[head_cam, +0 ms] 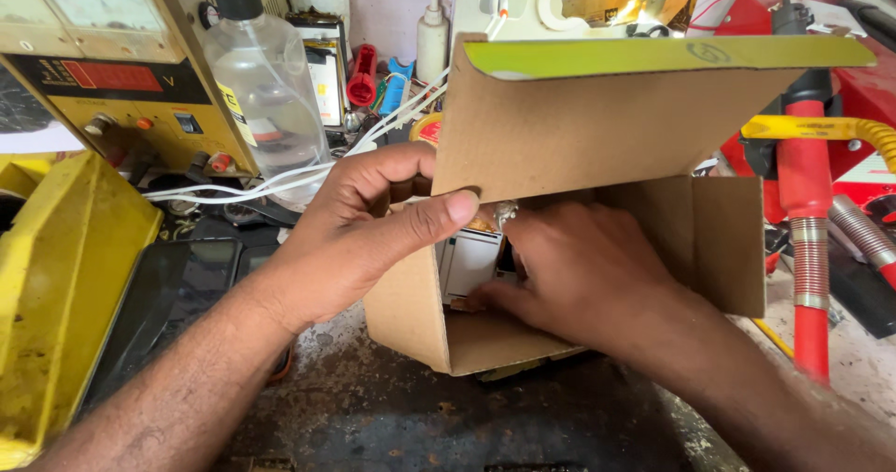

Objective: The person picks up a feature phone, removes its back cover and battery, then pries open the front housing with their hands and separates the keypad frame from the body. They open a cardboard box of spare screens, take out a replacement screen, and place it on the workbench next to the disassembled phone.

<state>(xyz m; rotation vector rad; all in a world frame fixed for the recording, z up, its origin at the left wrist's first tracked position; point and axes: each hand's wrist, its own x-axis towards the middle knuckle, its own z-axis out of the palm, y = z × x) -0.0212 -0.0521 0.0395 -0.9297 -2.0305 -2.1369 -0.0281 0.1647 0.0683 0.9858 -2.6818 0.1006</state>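
Observation:
An open brown cardboard box [597,126] with a green-edged lid flap stands in the middle of the workbench. My left hand [364,220] grips the box's left wall, thumb across the front edge under the raised flap. My right hand [579,271] is reaching inside the box, fingers on a white boxy item [467,262] that sits within. Something shiny and crinkled shows just above that item; what it is I cannot tell.
A yellow power supply unit [121,89] and a clear plastic bottle [266,89] stand at the back left. A yellow case [56,276] lies at left with a dark phone-like slab [187,285] beside it. Red tool with corrugated hoses [810,248] stands at right. White wires [308,169] trail behind the box.

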